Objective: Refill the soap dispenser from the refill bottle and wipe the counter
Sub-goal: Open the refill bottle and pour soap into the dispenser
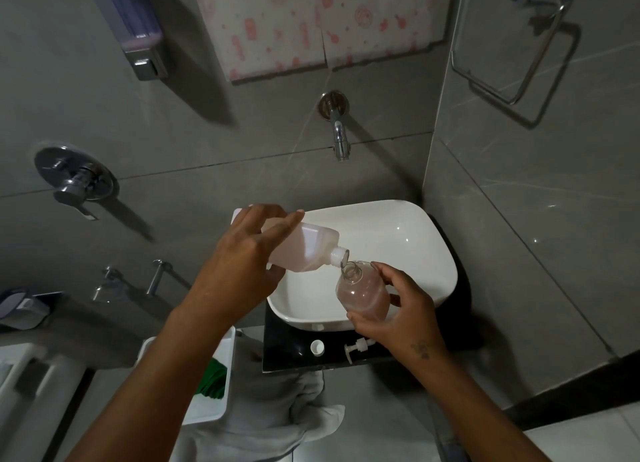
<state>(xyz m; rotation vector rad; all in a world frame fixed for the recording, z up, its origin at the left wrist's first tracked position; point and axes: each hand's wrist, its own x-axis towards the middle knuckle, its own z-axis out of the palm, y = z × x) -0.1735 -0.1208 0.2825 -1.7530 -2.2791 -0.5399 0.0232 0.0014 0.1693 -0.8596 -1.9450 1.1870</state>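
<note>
My left hand (239, 253) grips the translucent refill bottle (308, 248), tipped on its side with its white neck down to the right. Its mouth sits right at the open neck of the clear soap dispenser (363, 293), which holds pinkish liquid. My right hand (401, 309) holds the dispenser tilted over the white basin (415, 239). On the black counter (284, 350) in front of the basin lie the white bottle cap (317, 347) and the dispenser's white pump head (356, 349).
A chrome spout (338, 132) juts from the grey wall above the basin. A mixer handle (74, 181) is on the wall at left. A white bin (207, 392) with something green stands left of the counter, beside a grey cloth (277, 416). A towel ring (512, 63) hangs at right.
</note>
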